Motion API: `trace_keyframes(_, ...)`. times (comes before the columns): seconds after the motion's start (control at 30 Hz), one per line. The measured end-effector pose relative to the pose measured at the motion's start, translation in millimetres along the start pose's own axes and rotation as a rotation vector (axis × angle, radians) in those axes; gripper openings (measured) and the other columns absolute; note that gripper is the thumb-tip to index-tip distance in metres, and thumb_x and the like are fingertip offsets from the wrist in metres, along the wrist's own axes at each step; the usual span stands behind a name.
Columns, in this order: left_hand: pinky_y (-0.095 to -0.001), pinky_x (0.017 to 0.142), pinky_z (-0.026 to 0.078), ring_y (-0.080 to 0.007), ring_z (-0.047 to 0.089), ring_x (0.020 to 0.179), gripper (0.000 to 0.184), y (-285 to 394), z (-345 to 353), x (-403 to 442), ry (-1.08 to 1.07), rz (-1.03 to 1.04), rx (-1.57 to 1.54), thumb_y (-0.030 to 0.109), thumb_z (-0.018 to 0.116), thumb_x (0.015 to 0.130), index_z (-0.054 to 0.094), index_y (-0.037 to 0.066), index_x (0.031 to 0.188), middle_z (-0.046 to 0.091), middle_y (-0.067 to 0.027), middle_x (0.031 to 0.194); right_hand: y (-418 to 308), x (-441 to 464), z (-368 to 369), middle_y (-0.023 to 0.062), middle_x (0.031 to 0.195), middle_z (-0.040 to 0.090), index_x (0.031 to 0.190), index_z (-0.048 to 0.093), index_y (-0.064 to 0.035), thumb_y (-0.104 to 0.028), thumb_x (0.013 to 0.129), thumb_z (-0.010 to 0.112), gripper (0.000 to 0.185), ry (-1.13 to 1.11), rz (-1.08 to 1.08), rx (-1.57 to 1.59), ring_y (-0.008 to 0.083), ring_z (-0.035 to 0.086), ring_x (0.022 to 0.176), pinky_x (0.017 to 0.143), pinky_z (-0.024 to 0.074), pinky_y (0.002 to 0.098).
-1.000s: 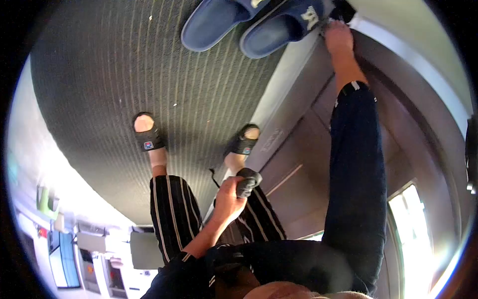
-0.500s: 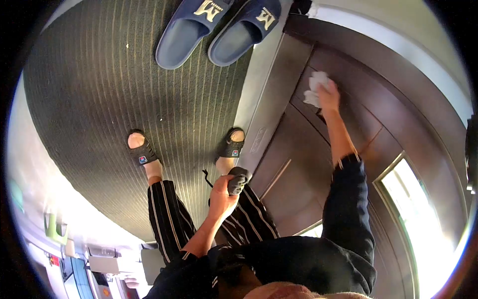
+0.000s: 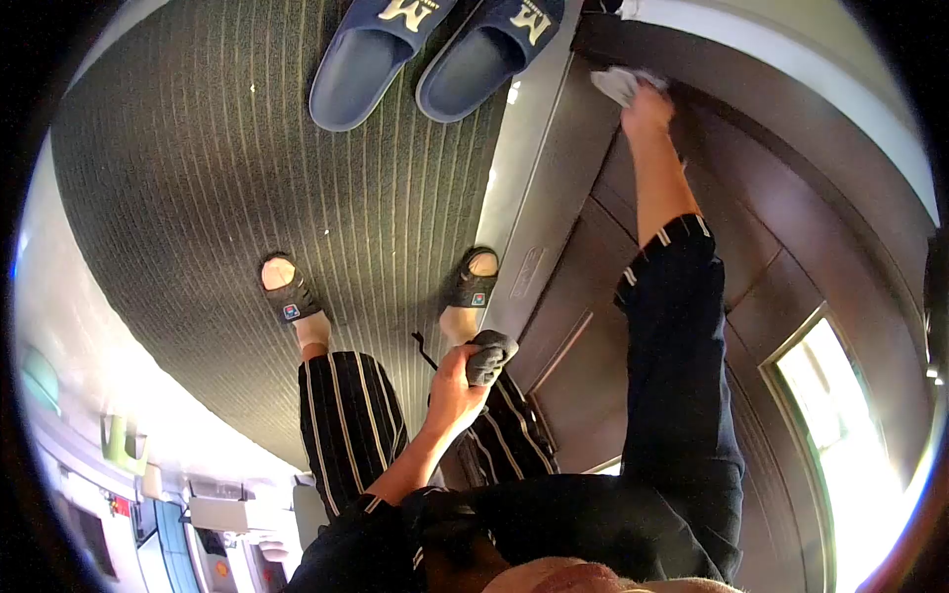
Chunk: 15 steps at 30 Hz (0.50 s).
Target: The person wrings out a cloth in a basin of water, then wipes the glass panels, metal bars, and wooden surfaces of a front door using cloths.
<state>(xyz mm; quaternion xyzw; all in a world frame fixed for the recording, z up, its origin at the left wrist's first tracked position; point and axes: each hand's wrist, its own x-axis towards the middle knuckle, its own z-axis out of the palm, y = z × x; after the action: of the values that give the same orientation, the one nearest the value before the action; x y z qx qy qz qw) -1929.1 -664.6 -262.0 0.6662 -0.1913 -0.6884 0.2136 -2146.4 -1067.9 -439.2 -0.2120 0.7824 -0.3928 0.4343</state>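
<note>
A white cloth [image 3: 617, 86] is gripped in my right hand [image 3: 648, 111], up against the far end of the brown panelled door [image 3: 682, 198]. The arm is stretched out along the door and the hand is slightly blurred. My left hand [image 3: 459, 387] is closed around a bunched dark grey cloth [image 3: 489, 358], held in front of my legs, above my right foot. The inner side of that cloth is hidden by my fingers.
I stand on a dark ribbed mat [image 3: 386, 198] in black sandals. Two blue slippers [image 3: 361, 84] lie at its far end. A metal threshold [image 3: 539, 178] runs between mat and door. A glazed pane [image 3: 825, 395] is set in the door. A green stool [image 3: 124, 445] stands at the left.
My right hand has moved with the white cloth farther away along the door, towards its far edge. My left hand, still on the grey cloth, has shifted slightly right in view.
</note>
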Motion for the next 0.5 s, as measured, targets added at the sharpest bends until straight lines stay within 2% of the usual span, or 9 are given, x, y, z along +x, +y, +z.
trace_keyframes(0.03,-0.0388,0.073,0.048,-0.0352,0.06,0.085,0.03,-1.9,-1.6,0.2,-0.004,-0.001,0.021,0.013,0.071,0.075,0.056,0.004,0.099,0.061,-0.0165,0.091,5.6,-10.4,15.1,0.0122,0.112,0.059,0.115,0.055,-0.0049,-0.009,0.082,0.058,0.033,-0.071,0.053,-0.152,0.0276,0.057,0.103,0.084,0.0473,0.036)
trace_keyframes(0.07,-0.0389,0.073,0.048,-0.0353,0.06,0.084,0.03,-2.7,-2.6,-1.5,-0.01,0.001,0.037,0.013,0.071,0.075,0.056,0.004,0.099,0.061,-0.0165,0.09,7.9,-26.2,26.6,0.014,0.112,0.059,0.113,0.057,-0.0075,-0.008,0.078,0.06,0.035,-0.116,0.094,-0.14,0.0298,0.057,0.101,0.082,0.0468,0.0373)
trace_keyframes(0.17,-0.0387,0.073,0.048,-0.0356,0.06,0.084,0.029,5.7,-4.2,0.5,0.031,0.037,0.094,0.013,0.071,0.076,0.056,0.003,0.098,0.061,-0.0167,0.09,-5.5,-54.8,28.9,0.0113,0.095,0.06,0.099,0.061,-0.0055,-0.006,0.077,0.055,0.023,-0.329,-1.161,-0.955,0.0315,0.059,0.085,0.072,0.0487,0.0415)
trace_keyframes(0.2,-0.0392,0.073,0.048,-0.0354,0.06,0.084,0.029,11.6,-5.5,1.7,0.048,0.073,0.093,0.013,0.071,0.075,0.056,0.004,0.098,0.06,-0.0166,0.09,-21.8,-62.8,28.8,0.0104,0.098,0.059,0.101,0.061,-0.0076,-0.005,0.077,0.056,0.025,-0.312,-1.316,-1.112,0.0297,0.059,0.088,0.073,0.048,0.0407)
trace_keyframes(0.27,-0.0359,0.072,0.049,-0.0273,0.062,0.083,0.035,6.6,-1.9,1.9,0.037,0.07,0.067,0.019,0.075,0.074,0.056,0.004,0.099,0.063,-0.0129,0.09,-78.8,-87.9,43.2,0.0086,0.103,0.058,0.105,0.061,-0.0116,-0.003,0.075,0.059,0.031,-0.267,-1.618,-1.436,0.0259,0.059,0.094,0.076,0.0467,0.0391)
trace_keyframes(0.33,-0.0331,0.073,0.049,-0.0222,0.063,0.084,0.038,7.0,-0.4,1.9,0.001,0.029,0.046,0.021,0.077,0.074,0.056,0.003,0.1,0.064,-0.0109,0.091,-104.7,-85.6,52.7,0.0034,0.1,0.058,0.102,0.062,-0.0117,-0.008,0.074,0.059,0.028,-0.104,-1.651,-1.795,0.022,0.055,0.1,0.082,0.043,0.0386)
trace_keyframes(0.37,-0.0353,0.073,0.049,-0.0267,0.062,0.085,0.035,5.2,1.4,0.9,-0.003,0.033,0.029,0.018,0.075,0.075,0.056,0.003,0.1,0.063,-0.0132,0.091,-109.8,-81.1,55.1,0.0028,0.1,0.059,0.1,0.062,-0.0106,-0.01,0.075,0.059,0.025,-0.045,-1.605,-1.972,0.0213,0.054,0.102,0.084,0.0416,0.0383)
trace_keyframes(0.43,-0.0396,0.074,0.048,-0.0356,0.06,0.086,0.029,-1.8,3.8,-0.5,-0.002,0.033,0.006,0.013,0.07,0.076,0.056,0.003,0.099,0.061,-0.0177,0.092,-102.1,-63.8,60.0,0.0026,0.099,0.059,0.099,0.062,-0.0097,-0.012,0.076,0.058,0.023,-0.129,-1.618,-2.154,0.0213,0.053,0.101,0.085,0.0404,0.0384)
trace_keyframes(0.5,-0.04,0.075,0.048,-0.0361,0.06,0.087,0.029,-1.3,-0.7,-0.3,-0.002,0.004,0.007,0.013,0.07,0.076,0.056,0.004,0.099,0.061,-0.0178,0.093,-82.9,-47.1,64.9,0.0028,0.099,0.06,0.098,0.063,-0.009,-0.014,0.077,0.057,0.022,-0.196,-1.597,-2.276,0.0213,0.053,0.1,0.086,0.0399,0.0383)
